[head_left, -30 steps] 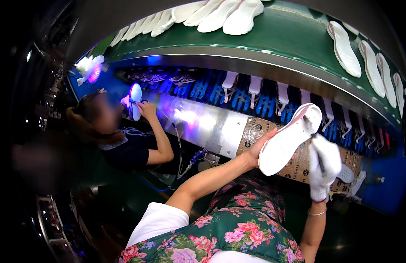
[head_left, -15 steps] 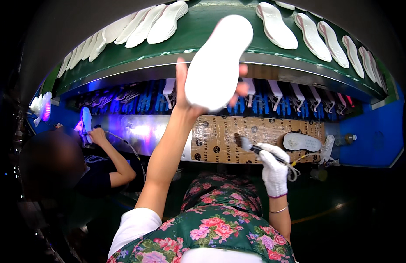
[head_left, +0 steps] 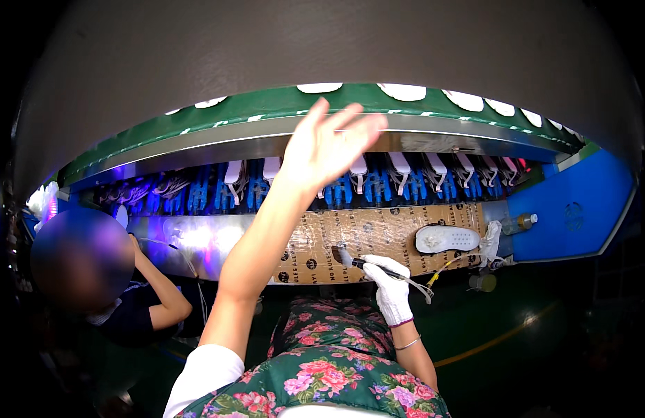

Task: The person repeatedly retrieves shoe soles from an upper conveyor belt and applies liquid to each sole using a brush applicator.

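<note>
My bare left hand (head_left: 329,150) reaches forward to the front edge of a green belt (head_left: 260,115). It is open, fingers spread, with nothing in it. Just beyond its fingertips a white shoe sole (head_left: 319,88) lies on the belt, partly hidden by a dark grey overhang. In a white knit glove, my right hand (head_left: 393,296) is closed around a dark-handled brush (head_left: 349,258) with a hose or cord by it. The brush's bristles point left above a cardboard-covered ledge (head_left: 322,233). Another white sole (head_left: 447,240) lies on that cardboard to the right.
More white soles (head_left: 463,100) are spaced along the belt under the overhang (head_left: 322,49). Below the belt runs a row of blue clamps (head_left: 374,182) bearing pale shoe-shaped pieces. At left, a co-worker (head_left: 155,299) sits by the shiny metal ledge. A white cloth (head_left: 491,240) and a bottle (head_left: 526,221) are at right.
My left hand has let go of the white sole it held up, and its fingers are now spread. The view has shifted, so the overhang covers more of the belt. My right hand keeps the brush.
</note>
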A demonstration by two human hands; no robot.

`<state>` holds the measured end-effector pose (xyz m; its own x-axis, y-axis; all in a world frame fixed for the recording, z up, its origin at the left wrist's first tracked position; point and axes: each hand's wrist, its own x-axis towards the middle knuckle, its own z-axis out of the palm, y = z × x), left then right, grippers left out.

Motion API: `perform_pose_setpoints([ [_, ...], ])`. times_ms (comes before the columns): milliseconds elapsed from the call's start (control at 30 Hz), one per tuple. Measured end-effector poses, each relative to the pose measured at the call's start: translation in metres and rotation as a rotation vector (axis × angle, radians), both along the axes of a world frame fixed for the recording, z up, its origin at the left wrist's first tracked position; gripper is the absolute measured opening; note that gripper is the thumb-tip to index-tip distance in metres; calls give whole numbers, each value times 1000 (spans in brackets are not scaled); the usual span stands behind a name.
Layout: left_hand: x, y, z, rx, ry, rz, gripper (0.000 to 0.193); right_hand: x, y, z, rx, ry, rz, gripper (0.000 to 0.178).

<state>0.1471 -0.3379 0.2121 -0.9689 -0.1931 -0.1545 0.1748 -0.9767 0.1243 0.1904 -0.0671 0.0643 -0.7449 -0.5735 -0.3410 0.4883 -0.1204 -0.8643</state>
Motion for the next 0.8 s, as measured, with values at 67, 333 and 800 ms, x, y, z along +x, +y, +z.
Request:
perform_pose_setpoints([
  [67,42,5,-1,-334,-38,-145,56,1,-2,-3,8,19,8,22],
  [333,133,-178,10,-2282,-1191,745,27,9,-24,6,11,-17,119,21],
  [800,275,-56,-3,-1147,-741,1249,35,-12,-38,90,-432,-67,130,22],
])
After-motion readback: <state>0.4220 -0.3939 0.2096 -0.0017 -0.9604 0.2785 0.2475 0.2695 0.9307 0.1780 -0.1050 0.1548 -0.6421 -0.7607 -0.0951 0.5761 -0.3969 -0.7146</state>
